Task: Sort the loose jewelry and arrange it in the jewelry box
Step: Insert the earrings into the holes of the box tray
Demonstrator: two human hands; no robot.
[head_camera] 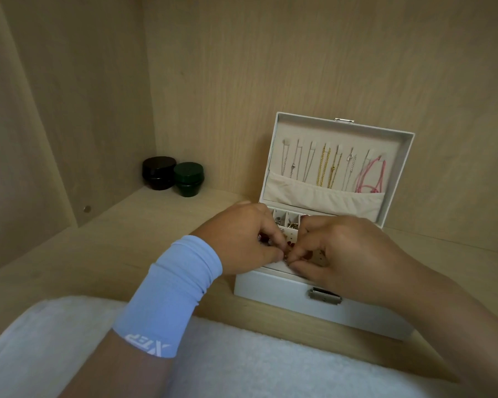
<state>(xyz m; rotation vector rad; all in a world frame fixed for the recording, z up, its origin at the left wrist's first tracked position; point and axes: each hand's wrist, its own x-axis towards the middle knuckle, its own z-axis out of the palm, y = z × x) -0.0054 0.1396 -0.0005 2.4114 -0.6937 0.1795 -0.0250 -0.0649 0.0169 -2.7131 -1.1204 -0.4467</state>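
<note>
A light wood shelf (98,254) carried the white box (285,285), closed in by wood panels behind (270,53) and to the left (55,96) of the box. A metal peg (87,208) sat in the left panel. The box lid (328,133) stood upright, with gold chains (325,168), thin silver ones and a pink cord (370,176) hanging inside it above a cloth pocket.

Over the front tray of the box, the left hand (239,239) and right hand (348,254) met fingertip to fingertip, each grip pinched on a tiny piece (286,255) too small to name. More earrings (292,224) lay in small compartments toward the back of the box.

A blue wristband (170,294) wrapped the left wrist. A black jar (158,172) and a green jar (188,179) stood touching, far left of the box by the back panel. A white fleecy cloth (242,363) lay in front of the box.
</note>
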